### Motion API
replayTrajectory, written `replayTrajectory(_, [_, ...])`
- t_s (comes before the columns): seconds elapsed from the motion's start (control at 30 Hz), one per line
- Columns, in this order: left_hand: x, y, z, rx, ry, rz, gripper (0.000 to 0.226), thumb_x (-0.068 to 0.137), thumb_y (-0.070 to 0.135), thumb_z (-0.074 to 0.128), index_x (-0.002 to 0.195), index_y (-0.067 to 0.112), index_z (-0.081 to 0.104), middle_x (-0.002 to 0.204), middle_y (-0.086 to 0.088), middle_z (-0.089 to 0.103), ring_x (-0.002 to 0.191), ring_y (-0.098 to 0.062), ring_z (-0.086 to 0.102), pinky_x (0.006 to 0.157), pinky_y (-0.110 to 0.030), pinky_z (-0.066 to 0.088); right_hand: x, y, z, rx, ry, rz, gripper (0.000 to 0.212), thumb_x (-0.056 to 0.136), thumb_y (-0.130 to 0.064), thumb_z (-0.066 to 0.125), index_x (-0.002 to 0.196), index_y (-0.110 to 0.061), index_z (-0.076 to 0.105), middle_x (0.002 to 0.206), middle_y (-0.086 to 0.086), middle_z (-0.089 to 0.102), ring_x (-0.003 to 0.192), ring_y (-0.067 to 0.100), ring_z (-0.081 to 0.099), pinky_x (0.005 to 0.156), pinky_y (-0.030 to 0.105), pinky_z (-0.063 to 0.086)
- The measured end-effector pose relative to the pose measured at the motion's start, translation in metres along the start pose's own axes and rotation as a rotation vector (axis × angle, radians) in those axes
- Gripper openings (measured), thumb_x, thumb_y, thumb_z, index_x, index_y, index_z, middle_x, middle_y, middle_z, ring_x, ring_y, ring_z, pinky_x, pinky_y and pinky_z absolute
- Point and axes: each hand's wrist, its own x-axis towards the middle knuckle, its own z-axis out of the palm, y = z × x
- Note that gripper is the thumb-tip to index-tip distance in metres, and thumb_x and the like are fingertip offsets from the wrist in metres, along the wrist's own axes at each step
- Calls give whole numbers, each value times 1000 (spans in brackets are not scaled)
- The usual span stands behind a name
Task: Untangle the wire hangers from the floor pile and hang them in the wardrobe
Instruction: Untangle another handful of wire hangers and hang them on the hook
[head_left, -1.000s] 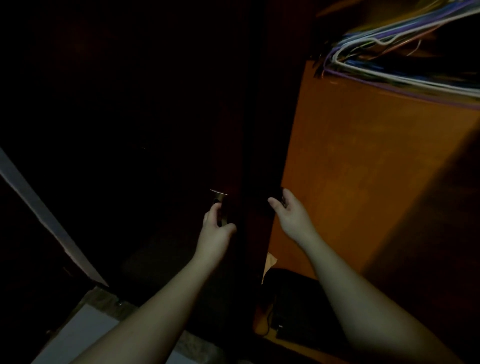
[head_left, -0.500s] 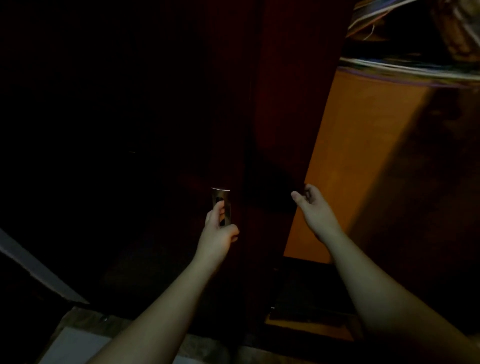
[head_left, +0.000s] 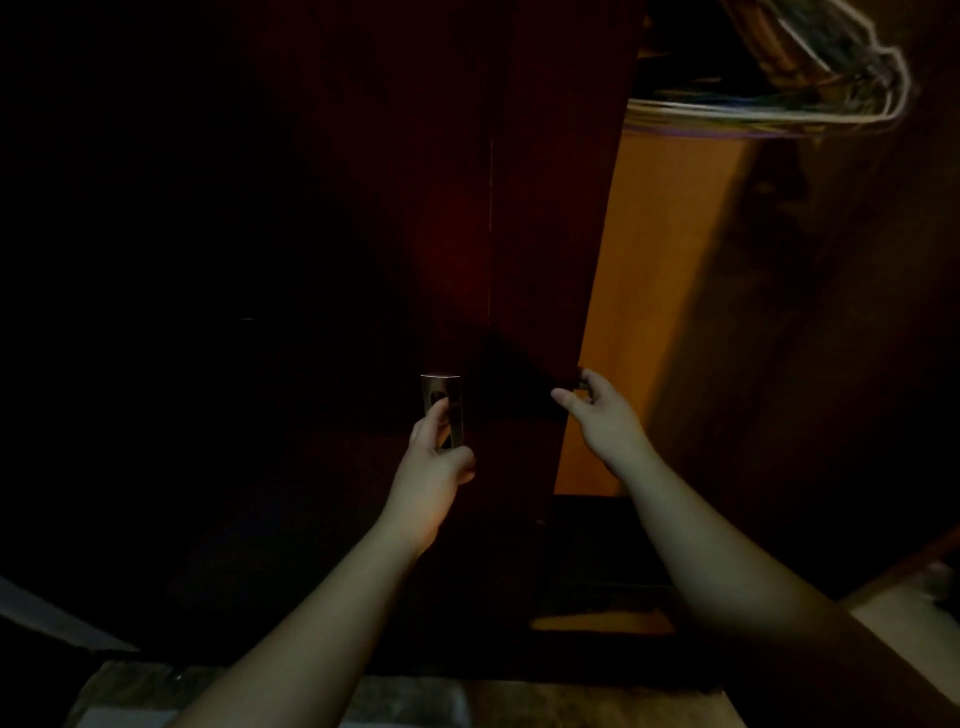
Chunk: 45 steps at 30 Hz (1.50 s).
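Two hands are on the wardrobe doors. The left hand (head_left: 434, 457) has its grip curled round the shiny metal handle (head_left: 443, 410) of the left dark reddish-brown wooden door (head_left: 363, 249), while the right hand (head_left: 597, 415) pinches the free edge of the narrower right door panel (head_left: 550, 234) with fingers hooked behind it. Both doors look stiff, heavy and smooth-faced — the handle is the surer hold, and the bare edge could slip or nip fingers at the seam. Far right and high, a bundle of thin coloured wire hangers (head_left: 769, 111) hangs inside the wardrobe above its orange inner wall (head_left: 660, 291); they should be light and springy, prone to snagging one another, and best taken by the hook. Room is tight — the opening between the panel edge and the shadowed right side is narrow. No floor pile is visible; near the bottom only a pale floor strip (head_left: 415, 701) shows.
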Motion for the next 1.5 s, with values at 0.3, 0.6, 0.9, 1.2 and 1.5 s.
replayTrajectory(0.3, [-2, 3, 44, -8, -56, -14, 72, 91, 2, 59, 150, 34, 33, 149, 1, 41, 120, -12, 53, 86, -28, 52, 2, 15, -34, 36, 28, 57, 58, 94, -38, 59, 145, -16, 41, 129, -8, 53, 107, 7, 51, 90, 24, 38])
replayTrajectory(0.6, [-1, 3, 88, 23, -91, -22, 72, 91, 2, 59, 150, 35, 33, 148, 4, 40, 117, -11, 54, 78, -24, 52, 3, 31, -78, 30, 41, 92, 57, 90, -49, 61, 140, -24, 48, 133, -8, 56, 120, 13, 54, 106, 37, 41])
replayTrajectory(0.9, [-2, -4, 135, 50, -117, -27, 78, 90, 1, 60, 153, 35, 28, 150, 7, 36, 117, -7, 52, 82, -26, 53, 3, 62, -123, 68, 103, 131, 92, 66, -77, 61, 143, -29, 45, 138, -4, 57, 125, 17, 54, 109, 48, 40])
replayTrajectory(1.2, [-2, -9, 183, 69, -142, -36, 83, 88, -1, 58, 152, 39, 26, 152, 6, 34, 127, -16, 47, 97, -37, 50, 3, 80, -170, 122, 94, 156, 74, 75, -68, 63, 139, -35, 47, 133, -8, 59, 120, 14, 56, 104, 47, 44])
replayTrajectory(1.5, [-6, -7, 232, 62, -156, -51, 82, 88, -5, 56, 152, 37, 27, 149, 8, 35, 125, -15, 49, 98, -37, 49, 2, 97, -213, 133, 107, 104, 51, 94, -42, 57, 141, -27, 47, 130, -9, 60, 114, 9, 59, 87, 24, 47])
